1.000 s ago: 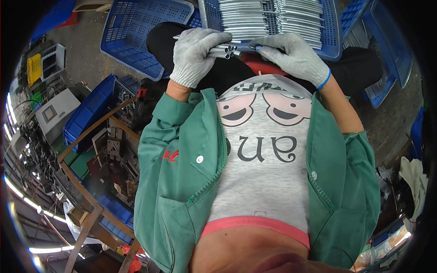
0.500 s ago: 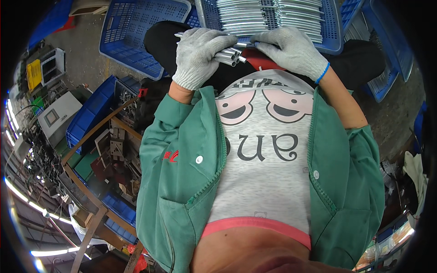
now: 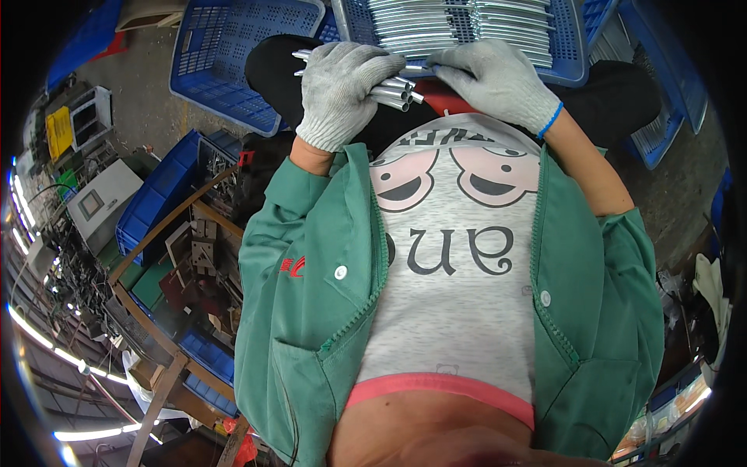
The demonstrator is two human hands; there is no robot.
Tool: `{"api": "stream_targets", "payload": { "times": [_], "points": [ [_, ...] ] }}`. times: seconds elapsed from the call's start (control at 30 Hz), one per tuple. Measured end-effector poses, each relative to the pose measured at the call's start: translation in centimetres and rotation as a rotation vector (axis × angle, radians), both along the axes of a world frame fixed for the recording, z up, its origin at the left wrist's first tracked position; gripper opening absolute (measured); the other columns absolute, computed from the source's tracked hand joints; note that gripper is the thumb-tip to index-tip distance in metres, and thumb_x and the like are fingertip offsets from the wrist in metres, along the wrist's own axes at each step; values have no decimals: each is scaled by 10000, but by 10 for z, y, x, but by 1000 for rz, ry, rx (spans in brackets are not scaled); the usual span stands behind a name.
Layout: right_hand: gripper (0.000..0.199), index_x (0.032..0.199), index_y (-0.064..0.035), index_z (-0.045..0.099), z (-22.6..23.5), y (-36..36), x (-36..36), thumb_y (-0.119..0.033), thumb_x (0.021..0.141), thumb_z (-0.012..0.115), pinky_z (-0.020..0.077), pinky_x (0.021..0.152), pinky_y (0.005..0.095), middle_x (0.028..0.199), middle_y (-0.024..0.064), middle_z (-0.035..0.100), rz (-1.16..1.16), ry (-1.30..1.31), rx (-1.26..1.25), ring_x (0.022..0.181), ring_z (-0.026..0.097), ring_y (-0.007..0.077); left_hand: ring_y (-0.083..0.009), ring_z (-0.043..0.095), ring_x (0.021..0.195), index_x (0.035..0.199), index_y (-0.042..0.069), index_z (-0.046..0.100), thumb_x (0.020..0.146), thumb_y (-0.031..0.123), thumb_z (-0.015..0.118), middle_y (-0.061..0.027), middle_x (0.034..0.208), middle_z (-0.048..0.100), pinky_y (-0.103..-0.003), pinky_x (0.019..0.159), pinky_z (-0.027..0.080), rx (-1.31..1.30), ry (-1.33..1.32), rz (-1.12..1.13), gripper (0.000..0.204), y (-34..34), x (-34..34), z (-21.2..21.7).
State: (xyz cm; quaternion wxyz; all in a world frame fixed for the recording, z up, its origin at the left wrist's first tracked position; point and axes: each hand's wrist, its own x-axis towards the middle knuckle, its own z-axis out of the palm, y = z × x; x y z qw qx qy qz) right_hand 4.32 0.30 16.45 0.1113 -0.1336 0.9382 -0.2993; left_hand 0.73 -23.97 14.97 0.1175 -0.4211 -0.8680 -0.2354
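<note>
My left hand (image 3: 339,93), in a pale knitted glove, is closed around a bundle of short silvery metal tubes (image 3: 395,95). Their open round ends stick out past the thumb, and the other ends show beyond the back of the hand. My right hand (image 3: 494,84), gloved alike with a blue cuff edge, has its thumb and fingers pinched together at the end of one metal tube (image 3: 414,70) that reaches over from the left hand. The fingers partly hide that tube's end. Both hands are above my lap, just before a blue crate (image 3: 572,71).
Two stacks of silvery tubes (image 3: 513,31) lie in the crate ahead. Left of it stands another blue perforated crate (image 3: 226,97). More blue crates (image 3: 675,74) are at the right. A wooden frame (image 3: 167,237) and metal parts are to my left.
My left hand and the tube bundle have shifted and turned slightly, with more tube ends showing behind the hand. My right hand has moved slightly away from my body; its pinch looks much the same.
</note>
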Motion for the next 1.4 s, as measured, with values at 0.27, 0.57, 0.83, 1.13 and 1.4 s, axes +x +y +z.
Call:
{"api": "stream_targets", "payload": {
  "times": [0.27,0.57,0.83,1.13,1.4],
  "points": [
    [272,1074,-67,766,25,1,-10,-232,919,615,507,587,320,814,101,747,40,-60,-125,559,604,219,-153,645,851,989,198,745,712,161,754,64,933,707,-356,885,473,-52,39,22,280,0,-1,0],
    [277,1087,-21,752,-2,3,1,-199,908,636,484,562,307,813,114,749,37,0,-149,546,579,190,-163,659,860,990,185,765,700,128,762,41,954,729,-366,924,475,-5,-38,20,295,1,2,0],
    [277,1089,-15,748,10,4,-10,-200,915,637,484,562,294,796,105,742,53,-102,-220,547,578,181,-175,668,859,996,175,780,701,95,758,19,957,744,-368,916,475,-17,-51,5,306,1,0,2],
    [330,1148,12,722,15,10,-7,-225,936,631,498,582,272,849,122,740,35,-370,-529,592,588,158,-167,656,842,1014,173,775,726,110,742,16,935,741,-355,870,466,93,-10,22,296,7,0,-12],
    [382,1178,25,703,-17,30,-6,-269,945,631,528,637,276,940,156,745,-229,-115,-245,699,661,187,-197,654,803,1040,189,746,746,143,730,17,902,724,-356,827,477,-28,-81,83,298,30,-21,-46]
  ]
}}
